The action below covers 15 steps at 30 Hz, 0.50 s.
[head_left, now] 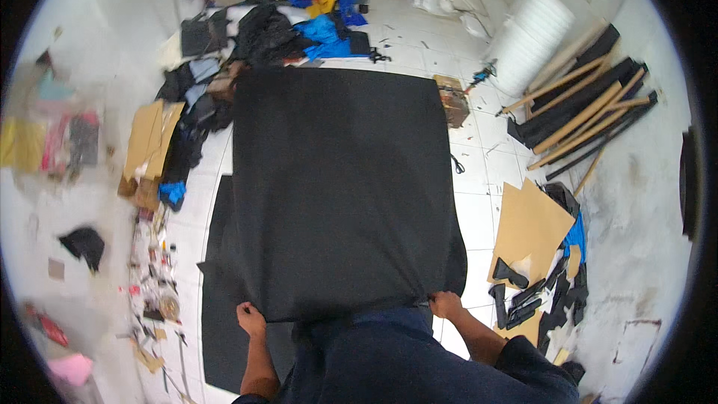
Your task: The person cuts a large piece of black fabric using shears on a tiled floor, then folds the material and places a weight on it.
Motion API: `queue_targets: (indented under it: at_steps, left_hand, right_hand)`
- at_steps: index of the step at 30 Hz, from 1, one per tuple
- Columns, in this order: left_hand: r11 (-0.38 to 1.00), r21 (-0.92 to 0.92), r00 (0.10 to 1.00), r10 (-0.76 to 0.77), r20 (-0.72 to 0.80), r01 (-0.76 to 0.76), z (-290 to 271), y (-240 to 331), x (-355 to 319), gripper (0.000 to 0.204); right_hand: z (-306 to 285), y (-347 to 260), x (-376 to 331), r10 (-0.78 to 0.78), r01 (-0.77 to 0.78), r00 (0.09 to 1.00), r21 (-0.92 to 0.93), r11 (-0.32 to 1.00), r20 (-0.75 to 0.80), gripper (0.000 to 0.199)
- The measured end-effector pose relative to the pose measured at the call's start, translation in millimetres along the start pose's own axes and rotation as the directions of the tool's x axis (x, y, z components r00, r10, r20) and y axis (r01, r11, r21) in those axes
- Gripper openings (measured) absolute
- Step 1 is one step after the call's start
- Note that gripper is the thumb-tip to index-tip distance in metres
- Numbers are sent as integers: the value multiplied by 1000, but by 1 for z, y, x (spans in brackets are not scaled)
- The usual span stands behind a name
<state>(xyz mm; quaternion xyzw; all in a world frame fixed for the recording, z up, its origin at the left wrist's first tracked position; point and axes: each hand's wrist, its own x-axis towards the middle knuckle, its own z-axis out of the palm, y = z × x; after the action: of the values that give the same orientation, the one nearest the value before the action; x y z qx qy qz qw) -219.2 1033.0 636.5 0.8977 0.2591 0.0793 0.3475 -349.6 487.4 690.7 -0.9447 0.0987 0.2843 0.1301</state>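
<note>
A large black sheet of fabric-like material (340, 172) spreads out in front of me, its near edge drawn up close to my body. My left hand (251, 319) pinches the near left corner. At the near right corner, my right hand (446, 304) grips the same edge. The sheet sags in soft folds between both hands. Another black piece (217, 307) lies on the floor beneath it and shows along the left side. Whether the two pieces are joined I cannot tell.
Scissors (458, 164) lie on the white tiled floor (475, 217) to the right. Farther right are cardboard sheets (531, 221), black scraps (523, 307), wooden-coloured rolls (591, 120) and a white foam roll (531, 37). Cloth piles (273, 37) and a cardboard box (149, 146) stand far left.
</note>
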Motion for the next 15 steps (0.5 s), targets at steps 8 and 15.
queue_targets:
  at_steps: [8, 15]
  left_hand:
    - [916, -296, 958, -285, -12, 269, -63, -63, -97, 20]
    - [886, -400, 946, -302, -114, 235, -137, -122, -149, 14]
  right_hand:
    - [81, -5, -112, 24, -23, 996, -17, 1000, 88, 41]
    - [85, -69, -168, -56, 99, 980, -223, 970, 192, 36]
